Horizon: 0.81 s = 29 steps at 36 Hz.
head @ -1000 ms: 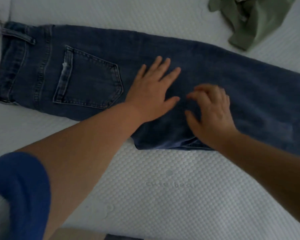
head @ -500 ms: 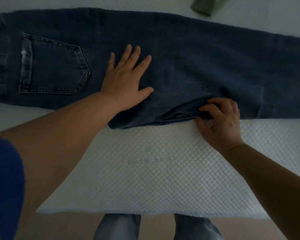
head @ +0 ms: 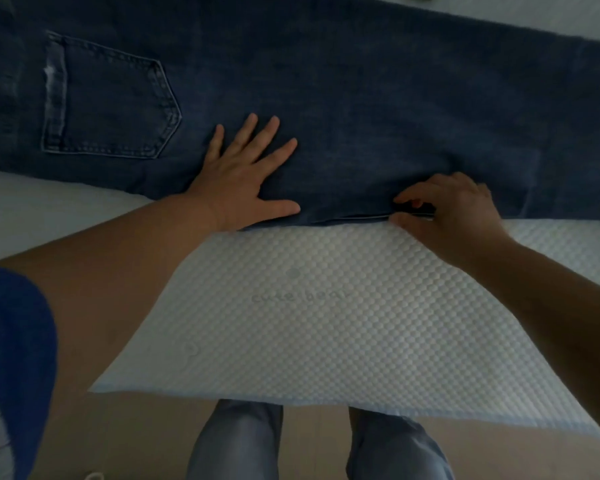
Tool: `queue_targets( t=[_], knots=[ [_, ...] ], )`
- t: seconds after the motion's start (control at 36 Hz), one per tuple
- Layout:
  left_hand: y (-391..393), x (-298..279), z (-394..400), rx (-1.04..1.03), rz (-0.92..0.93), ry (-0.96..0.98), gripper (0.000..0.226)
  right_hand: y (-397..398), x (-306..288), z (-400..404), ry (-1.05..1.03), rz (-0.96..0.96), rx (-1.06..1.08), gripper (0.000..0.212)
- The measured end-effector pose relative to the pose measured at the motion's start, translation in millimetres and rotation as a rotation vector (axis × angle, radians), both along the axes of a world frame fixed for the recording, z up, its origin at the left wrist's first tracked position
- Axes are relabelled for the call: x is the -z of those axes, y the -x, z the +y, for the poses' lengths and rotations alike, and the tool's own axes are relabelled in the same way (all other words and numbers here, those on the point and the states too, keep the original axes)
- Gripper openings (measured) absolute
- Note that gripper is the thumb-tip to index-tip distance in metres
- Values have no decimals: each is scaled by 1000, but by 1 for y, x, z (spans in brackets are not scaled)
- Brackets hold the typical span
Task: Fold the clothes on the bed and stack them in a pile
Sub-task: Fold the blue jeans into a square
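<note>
At six o'clock the person's legs (head: 321,445) in pale trousers stand against the near edge of the bed (head: 326,323), whose white dimpled cover fills the middle. A blue sleeve (head: 14,358) sits at eight o'clock. Farther out, the left hand (head: 243,181) lies flat with fingers spread, pressing on the jeans (head: 361,98) near their lower edge. At three o'clock the right hand (head: 454,213) pinches that same near edge between thumb and curled fingers. The jeans stretch across the bed from nine to two o'clock, back pocket (head: 111,105) at ten o'clock.
</note>
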<state>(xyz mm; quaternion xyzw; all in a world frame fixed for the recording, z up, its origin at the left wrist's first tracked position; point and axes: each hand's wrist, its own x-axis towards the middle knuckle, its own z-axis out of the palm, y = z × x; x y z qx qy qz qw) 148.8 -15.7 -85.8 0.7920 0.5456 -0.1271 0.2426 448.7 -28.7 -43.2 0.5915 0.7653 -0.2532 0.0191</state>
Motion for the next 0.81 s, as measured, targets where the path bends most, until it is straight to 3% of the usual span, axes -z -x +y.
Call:
queue_targets(
  t=[0.17,0.36,0.47,0.53,0.64,0.72,0.81],
  knots=[
    [3,1,1,32,4,11,110,9,0,-2,-11,-61,-64,12],
    [7,6,1,58,-25,51,123,14,-7,-9,-38,-178,-187,14],
    [7,-5,4,38,-81,114,122,19,-11,-19,-16,-220,-130,18],
    [9,-15,0,-17,-173,78,117,28,-13,-25,-30,-188,-87,29],
    [28,-36,-36,-109,-396,-162,80,65,-10,-39,-81,-27,-172,50],
    [52,-35,-63,-37,-314,-245,64,101,1,-42,-71,36,-257,53],
    [66,-27,-70,21,-202,-215,69,127,14,-42,-64,64,-228,49]
  ],
)
